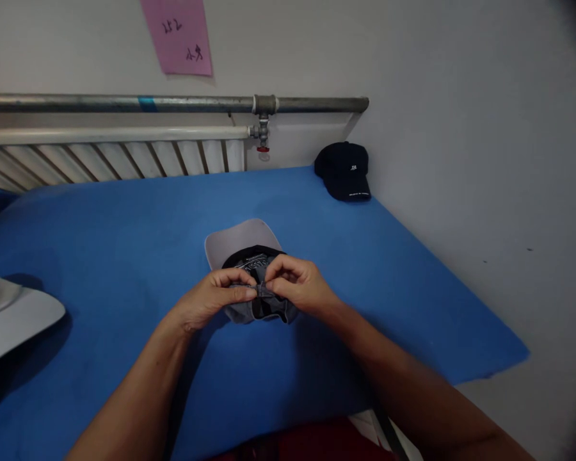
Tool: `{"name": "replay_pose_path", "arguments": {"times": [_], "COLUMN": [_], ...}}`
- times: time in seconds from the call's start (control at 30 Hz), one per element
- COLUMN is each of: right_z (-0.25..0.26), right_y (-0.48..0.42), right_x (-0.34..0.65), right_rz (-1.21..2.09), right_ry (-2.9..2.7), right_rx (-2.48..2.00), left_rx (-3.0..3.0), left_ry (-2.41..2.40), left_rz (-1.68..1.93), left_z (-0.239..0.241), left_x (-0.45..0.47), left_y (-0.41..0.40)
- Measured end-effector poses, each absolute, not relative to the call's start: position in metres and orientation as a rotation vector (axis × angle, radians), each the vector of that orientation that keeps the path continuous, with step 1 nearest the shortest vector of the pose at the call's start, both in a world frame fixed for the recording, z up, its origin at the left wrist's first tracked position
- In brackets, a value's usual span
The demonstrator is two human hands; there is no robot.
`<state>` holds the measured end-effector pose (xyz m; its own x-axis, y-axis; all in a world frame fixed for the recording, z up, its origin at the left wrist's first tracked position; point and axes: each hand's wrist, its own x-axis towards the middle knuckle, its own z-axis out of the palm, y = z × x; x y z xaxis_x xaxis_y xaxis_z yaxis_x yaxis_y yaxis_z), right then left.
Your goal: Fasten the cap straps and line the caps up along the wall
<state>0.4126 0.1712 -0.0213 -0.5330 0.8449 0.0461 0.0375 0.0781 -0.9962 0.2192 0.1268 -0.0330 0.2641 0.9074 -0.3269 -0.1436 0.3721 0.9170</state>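
Pinching at the back of a grey cap [254, 261], both hands are meeting near the middle of the head view. The cap is lying on a blue surface [125, 256], its pale brim [240, 238] pointing away from the person and part of its inside showing. The left hand [221, 294] is holding the strap [265, 291] at the rear between a narrowed thumb and fingers; the right hand [300, 285], its fingertips also drawn close, is gripping just beside it. By the look of it, the handling of the strap is going on rather than finished; whether its ends are joining, I cannot tell, as the fingers are covering them. A navy cap [342, 168] is resting in the far corner and a white cap [26, 320] is sitting at the left edge, neither being touched
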Motion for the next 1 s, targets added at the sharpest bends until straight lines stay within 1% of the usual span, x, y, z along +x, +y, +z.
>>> {"name": "replay_pose_path", "arguments": {"times": [0.2,0.4,0.5,0.63,0.87,1.0], "right_z": [-0.0191,-0.0183,-0.0196,-0.0198,-0.018,-0.0198], "right_y": [0.1672,0.1621,0.1609,0.1614,0.1665,0.1698], "right_x": [0.4137,0.413,0.4127,0.413,0.4145,0.4153], "right_rz": [1.388,1.099,1.037,1.126,1.543,1.625], "right_ry": [-1.798,-1.958,-1.99,-1.999,-1.927,-1.842], "right_rx": [-0.827,-0.791,-0.783,-0.796,-0.927,-0.858], "left_rx": [0.928,0.99,0.986,1.003,1.091,1.046], "left_ry": [1.07,1.089,1.101,1.112,1.142,1.158], "left_rz": [0.85,0.835,0.822,0.807,0.756,0.764], "left_z": [-0.0309,-0.0317,-0.0299,-0.0265,-0.0286,-0.0299], "left_x": [0.2202,0.221,0.2228,0.2248,0.2235,0.2215], "left_y": [0.127,0.1271,0.1276,0.1281,0.1285,0.1287]}}
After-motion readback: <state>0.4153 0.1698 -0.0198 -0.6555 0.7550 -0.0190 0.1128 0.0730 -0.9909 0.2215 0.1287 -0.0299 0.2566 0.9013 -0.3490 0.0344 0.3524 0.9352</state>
